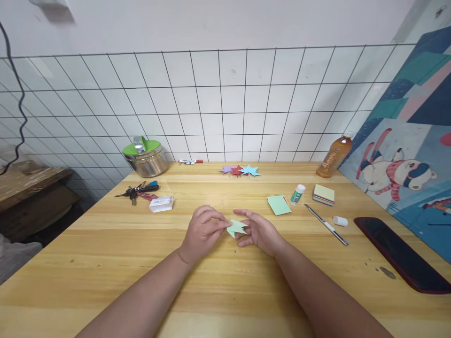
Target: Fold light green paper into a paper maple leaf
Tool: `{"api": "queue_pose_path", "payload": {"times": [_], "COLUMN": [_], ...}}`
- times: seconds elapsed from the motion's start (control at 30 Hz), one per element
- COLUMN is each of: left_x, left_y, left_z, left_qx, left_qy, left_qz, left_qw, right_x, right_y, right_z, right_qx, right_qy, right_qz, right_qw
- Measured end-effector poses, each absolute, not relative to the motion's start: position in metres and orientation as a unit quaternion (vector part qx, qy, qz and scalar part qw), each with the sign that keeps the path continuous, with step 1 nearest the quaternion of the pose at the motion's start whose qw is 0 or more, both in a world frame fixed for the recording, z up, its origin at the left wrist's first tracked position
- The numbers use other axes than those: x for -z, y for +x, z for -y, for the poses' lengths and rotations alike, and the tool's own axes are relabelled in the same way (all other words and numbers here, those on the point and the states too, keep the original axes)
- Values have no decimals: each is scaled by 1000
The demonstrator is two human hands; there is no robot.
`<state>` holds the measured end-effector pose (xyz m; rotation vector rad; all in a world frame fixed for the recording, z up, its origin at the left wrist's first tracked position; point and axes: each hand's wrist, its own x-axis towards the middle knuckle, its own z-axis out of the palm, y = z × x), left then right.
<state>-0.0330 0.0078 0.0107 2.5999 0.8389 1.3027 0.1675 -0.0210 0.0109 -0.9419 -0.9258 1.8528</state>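
1. Green folded paper (237, 227) is held over the bench (218, 300), roughly midway between its left and right edges.
2. The left hand (205, 233) pinches one end; the right hand (260, 233) curves half open around the pointed end, contact unclear.
3. Too tight a pinch could crease it; brushing fingers could bend its points.
4. A rightward sweep could topple the glue stick (298, 194).

White square tiles (204, 101) with dark grout lines cover the lower wall, and a plain pale upper wall (225, 23) rises above them. The light wooden tabletop (105, 281) shows visible grain and reaches the tiles at its far edge. At right stands a colourful illustrated panel (394, 112) with a skiing bear. At left, a black cable (21, 101) hangs above a worn wooden surface (31, 188). The light is soft.
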Motion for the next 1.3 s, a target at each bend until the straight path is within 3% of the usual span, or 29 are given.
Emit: {"api": "queue_pose_path", "payload": {"times": [0.2, 0.5, 0.87, 1.3], "left_x": [-12, -1, 1, 0], "left_y": [-28, -21, -18, -16], "left_z": [-7, -13, -13, -9], "left_qx": [-394, -364, -371, -361], "left_qy": [870, 775, 773, 799], "left_qz": [-285, -406, -412, -389], "left_qw": [76, 319, 307, 283], "right_x": [-3, 3, 3, 3], "right_y": [170, 161, 156, 158], "right_z": [17, 13, 14, 15], "right_qx": [-690, -541, -486, -511], "right_qy": [-391, -465, -466, -482], "right_qz": [415, 504, 569, 571], "right_qw": [445, 487, 472, 426]}}
